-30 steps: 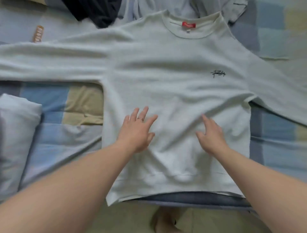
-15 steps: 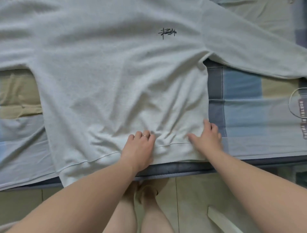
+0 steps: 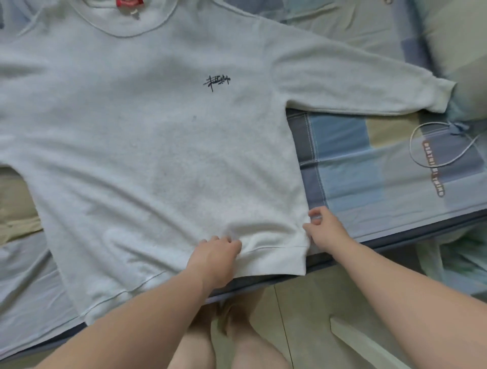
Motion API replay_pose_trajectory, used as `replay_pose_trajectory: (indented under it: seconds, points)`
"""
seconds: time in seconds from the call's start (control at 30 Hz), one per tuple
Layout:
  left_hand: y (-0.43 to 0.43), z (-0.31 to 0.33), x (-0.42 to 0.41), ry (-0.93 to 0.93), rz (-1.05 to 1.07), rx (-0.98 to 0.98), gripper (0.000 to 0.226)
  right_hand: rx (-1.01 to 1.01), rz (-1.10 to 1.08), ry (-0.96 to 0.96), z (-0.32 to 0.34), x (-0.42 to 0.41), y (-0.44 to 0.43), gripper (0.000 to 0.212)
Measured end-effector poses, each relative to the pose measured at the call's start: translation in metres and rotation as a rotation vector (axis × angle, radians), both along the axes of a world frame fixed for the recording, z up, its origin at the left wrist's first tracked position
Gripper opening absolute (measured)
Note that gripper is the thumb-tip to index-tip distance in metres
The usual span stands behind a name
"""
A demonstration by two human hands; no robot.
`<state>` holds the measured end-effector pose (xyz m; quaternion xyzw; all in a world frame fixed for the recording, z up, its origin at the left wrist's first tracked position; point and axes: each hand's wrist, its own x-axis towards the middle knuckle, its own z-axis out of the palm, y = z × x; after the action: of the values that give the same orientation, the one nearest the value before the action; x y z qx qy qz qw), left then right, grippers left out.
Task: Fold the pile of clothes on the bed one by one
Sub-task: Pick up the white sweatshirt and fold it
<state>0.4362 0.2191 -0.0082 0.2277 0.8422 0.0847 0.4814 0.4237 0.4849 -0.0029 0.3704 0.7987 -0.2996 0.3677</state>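
A pale grey sweatshirt (image 3: 147,147) lies face up and spread out on the bed, with a small black chest logo (image 3: 217,81) and a red neck label (image 3: 129,3). Its right sleeve (image 3: 363,87) stretches toward the far right; the left sleeve runs out of view. My left hand (image 3: 214,252) grips a bunched fold of fabric just above the hem band. My right hand (image 3: 322,226) pinches the sweatshirt's lower right side edge between thumb and fingers.
The bed carries a patchwork sheet (image 3: 363,168) in blue, grey and beige, with a thin cord loop (image 3: 442,143) on it at the right. A pillow (image 3: 458,39) sits at the far right. The bed's front edge (image 3: 395,241) runs just behind my hands; tiled floor and my legs are below.
Both hands slid from the middle of the sweatshirt down to its hem. Their fingers went from flat on the cloth to curled onto it, the right hand moving out to the side edge.
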Motion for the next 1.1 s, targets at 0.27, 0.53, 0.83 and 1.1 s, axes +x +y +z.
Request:
replay_pose_trajectory:
  seconds: [0.27,0.53,0.83,1.1]
  points:
    - [0.087,0.057,-0.113,0.207,0.173,0.174,0.044,0.017,-0.121,0.165,0.057,-0.091,0.085,0.045]
    - [0.212,0.029,-0.193,0.295,0.186,0.177,0.051,0.013,-0.307,0.28,0.025,-0.198,0.211,0.058]
    - [0.348,-0.029,-0.267,0.312,0.189,0.196,0.063,-0.354,-0.987,0.315,-0.044,-0.247,0.337,0.052]
    - [0.363,-0.024,-0.283,0.047,0.531,0.313,0.055,-0.249,-1.124,0.641,-0.024,-0.265,0.326,0.03]
